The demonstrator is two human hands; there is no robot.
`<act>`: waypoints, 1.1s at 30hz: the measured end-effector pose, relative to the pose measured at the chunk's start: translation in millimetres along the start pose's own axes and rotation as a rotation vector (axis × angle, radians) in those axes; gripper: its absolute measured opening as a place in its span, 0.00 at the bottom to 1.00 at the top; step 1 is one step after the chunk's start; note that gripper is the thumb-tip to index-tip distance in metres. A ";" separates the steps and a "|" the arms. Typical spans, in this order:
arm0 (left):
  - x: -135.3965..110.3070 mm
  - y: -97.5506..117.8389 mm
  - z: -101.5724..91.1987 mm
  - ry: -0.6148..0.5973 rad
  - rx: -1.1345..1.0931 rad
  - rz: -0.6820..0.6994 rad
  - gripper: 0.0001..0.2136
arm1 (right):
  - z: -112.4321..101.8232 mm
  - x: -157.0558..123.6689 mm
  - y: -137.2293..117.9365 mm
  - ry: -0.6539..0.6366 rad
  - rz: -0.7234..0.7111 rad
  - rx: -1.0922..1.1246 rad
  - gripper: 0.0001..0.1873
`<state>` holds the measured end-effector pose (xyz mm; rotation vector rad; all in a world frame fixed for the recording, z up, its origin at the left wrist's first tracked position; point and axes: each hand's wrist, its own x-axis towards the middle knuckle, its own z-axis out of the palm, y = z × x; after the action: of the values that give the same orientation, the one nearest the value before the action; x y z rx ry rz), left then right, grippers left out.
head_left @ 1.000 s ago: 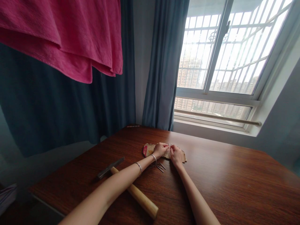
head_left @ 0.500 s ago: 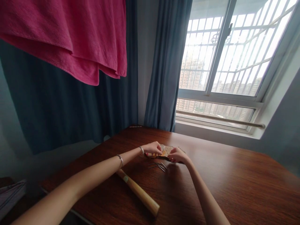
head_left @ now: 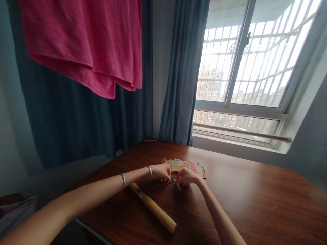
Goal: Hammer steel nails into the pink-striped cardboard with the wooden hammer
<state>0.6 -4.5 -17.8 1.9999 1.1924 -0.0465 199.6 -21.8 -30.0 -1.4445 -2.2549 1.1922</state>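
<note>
Several thin metal nails (head_left: 176, 184) lie in a loose pile on the table, between my two hands. My right hand (head_left: 188, 177) is bent down over the pile's right side, its fingertips closed at a nail. Curled at the left edge of the pile is my left hand (head_left: 161, 171); its fingers are closed, and what they pinch is hidden. Just behind both hands rests a flat strip of cardboard (head_left: 198, 166), pierced with many holes and partly covered by clear tape. A wooden handle (head_left: 157, 211) lies slantwise nearer me, its far end hidden by my left forearm.
The brown wooden table (head_left: 245, 197) reaches back to the blue curtains (head_left: 176, 75) and a barred window (head_left: 237, 68). A pink towel (head_left: 87, 51) hangs at upper left. Striped cloth (head_left: 20, 214) shows low at the left, beyond the table edge.
Both hands have left the cardboard and come nearer to me, down to the nails. More of the cardboard is uncovered. The view has shifted slightly.
</note>
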 end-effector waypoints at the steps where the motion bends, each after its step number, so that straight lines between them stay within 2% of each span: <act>1: 2.0 0.9 -1.8 0.034 0.013 0.017 0.10 | -3.3 -0.4 1.3 0.024 -0.005 -0.001 0.05; 3: 6.7 3.0 -6.8 0.147 0.080 0.066 0.11 | -13.4 -1.2 6.3 0.122 -0.008 -0.017 0.06; 7: 20.3 6.6 -19.9 0.389 0.310 0.204 0.17 | -41.3 -3.0 27.2 0.455 0.037 -0.090 0.09; 9: 30.0 7.4 -25.5 0.418 0.407 0.268 0.26 | -54.2 -3.9 42.2 0.597 0.092 -0.116 0.11; 12: 47.1 8.2 -29.1 0.357 0.487 0.289 0.39 | -66.9 -4.2 65.3 0.708 0.191 -0.118 0.13; 16: 68.6 13.2 -26.2 0.239 0.502 0.248 0.50 | -73.3 -1.2 87.4 0.731 0.269 -0.053 0.15; 20: 82.1 24.2 -23.0 0.123 0.520 0.180 0.51 | -76.7 3.5 99.2 0.720 0.301 0.065 0.20; 23: 88.0 30.8 -24.1 0.082 0.545 0.114 0.50 | -79.1 5.7 104.6 0.712 0.323 0.183 0.23; 25: 90.8 31.7 -26.0 0.078 0.567 0.106 0.50 | -79.9 6.0 106.6 0.704 0.341 0.272 0.25; 33: 93.5 22.1 -27.5 0.164 0.514 0.225 0.46 | -80.7 -0.9 102.9 0.657 0.376 0.580 0.26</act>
<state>59.9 75.7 -22.9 2.6231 1.1253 -0.0844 313.4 38.9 -51.5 -1.7022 -1.1266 1.1058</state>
